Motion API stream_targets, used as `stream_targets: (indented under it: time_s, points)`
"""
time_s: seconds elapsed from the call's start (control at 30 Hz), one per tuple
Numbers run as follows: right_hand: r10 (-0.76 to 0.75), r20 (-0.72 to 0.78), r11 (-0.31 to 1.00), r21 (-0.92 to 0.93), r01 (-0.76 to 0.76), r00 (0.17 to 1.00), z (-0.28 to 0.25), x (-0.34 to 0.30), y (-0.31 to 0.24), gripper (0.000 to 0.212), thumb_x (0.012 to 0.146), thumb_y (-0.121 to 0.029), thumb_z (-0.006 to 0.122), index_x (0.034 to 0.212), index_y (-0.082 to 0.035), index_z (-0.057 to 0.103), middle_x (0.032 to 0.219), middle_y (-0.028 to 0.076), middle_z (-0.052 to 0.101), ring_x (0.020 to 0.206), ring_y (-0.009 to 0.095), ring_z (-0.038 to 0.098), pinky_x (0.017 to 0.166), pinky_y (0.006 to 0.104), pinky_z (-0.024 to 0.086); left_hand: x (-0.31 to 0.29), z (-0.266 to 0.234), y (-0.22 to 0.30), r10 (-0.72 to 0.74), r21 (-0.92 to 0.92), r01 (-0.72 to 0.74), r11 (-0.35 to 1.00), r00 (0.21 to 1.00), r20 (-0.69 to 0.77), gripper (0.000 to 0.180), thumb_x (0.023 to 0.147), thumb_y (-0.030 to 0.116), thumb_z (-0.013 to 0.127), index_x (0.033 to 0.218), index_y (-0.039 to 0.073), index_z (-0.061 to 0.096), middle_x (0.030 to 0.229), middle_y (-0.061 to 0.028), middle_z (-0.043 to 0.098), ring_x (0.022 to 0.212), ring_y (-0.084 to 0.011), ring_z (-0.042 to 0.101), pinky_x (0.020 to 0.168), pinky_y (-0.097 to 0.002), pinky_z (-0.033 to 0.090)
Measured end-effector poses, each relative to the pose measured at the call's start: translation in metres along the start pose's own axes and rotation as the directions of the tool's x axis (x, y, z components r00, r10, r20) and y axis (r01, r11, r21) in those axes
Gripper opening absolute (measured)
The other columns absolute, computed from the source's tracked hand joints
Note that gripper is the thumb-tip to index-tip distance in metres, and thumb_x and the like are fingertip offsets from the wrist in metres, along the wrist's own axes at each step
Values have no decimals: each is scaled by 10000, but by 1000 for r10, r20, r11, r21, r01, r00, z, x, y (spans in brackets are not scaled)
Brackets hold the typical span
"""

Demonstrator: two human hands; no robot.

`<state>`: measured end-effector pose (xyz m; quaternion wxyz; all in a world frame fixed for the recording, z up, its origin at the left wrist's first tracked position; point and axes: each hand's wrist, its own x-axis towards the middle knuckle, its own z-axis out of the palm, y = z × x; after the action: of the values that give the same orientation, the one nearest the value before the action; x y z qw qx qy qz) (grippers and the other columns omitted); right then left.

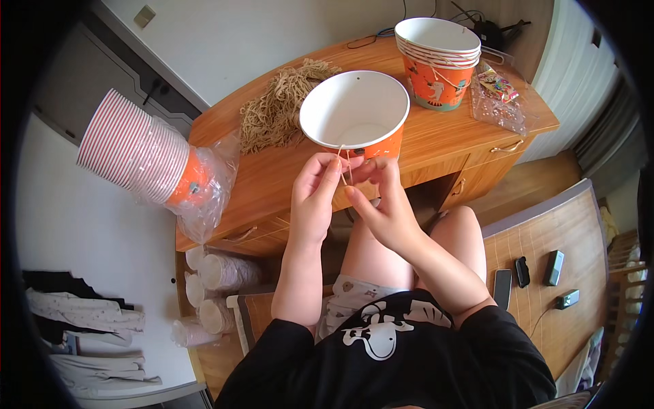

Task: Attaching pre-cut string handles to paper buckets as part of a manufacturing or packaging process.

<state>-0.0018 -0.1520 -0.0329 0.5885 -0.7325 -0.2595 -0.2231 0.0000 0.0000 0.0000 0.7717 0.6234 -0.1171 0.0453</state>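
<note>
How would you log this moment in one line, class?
Left hand: pinching cord | right hand: at cord, grip unclear | bucket: upright on desk | cord heap: left of bucket | bucket stack: right of bucket

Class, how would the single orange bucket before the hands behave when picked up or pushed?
The single orange bucket is probably light for its size: its walls look thin and its inside bare. It likely holds its shape, since the rim looks round and even. Pushed near the top, it might tip, as its walls narrow downward.
</note>
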Motion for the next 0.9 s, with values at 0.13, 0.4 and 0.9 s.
stream_targets:
  time_s: [0.13,0.4,0.9]
  points:
    - [279,168,801,503,-325,946,-6,-6,-7,274,996,-41,611,1165,-29,396,968,79,583,927,126,588,830,272,476,-2,7,-6,65,33,-64,997,997,-38,145,1040,139,612,1094,5,616,1158,-137,716,1106,-166,658,992,-300,494]
    - [21,9,995,96,-22,1000,-5,-20,-19,293,912,-17,689,1094,-21,460,962,125,656,905,293,683,755,373,542,-4,-1,-24,31,-64,-35,997,997,-68,160,989,157,700,1063,22,655,1085,-97,733,940,-103,669,858,-239,532]
    - [-152,-156,932,-352,89,976,-15,4,-13,396,818,-138,797,1191,-140,666,886,-29,623,860,200,557,828,363,358,-1,0,-20,-37,-269,34,963,999,-8,102,1002,102,657,1075,55,603,1027,-113,748,932,-138,713,837,-310,604]
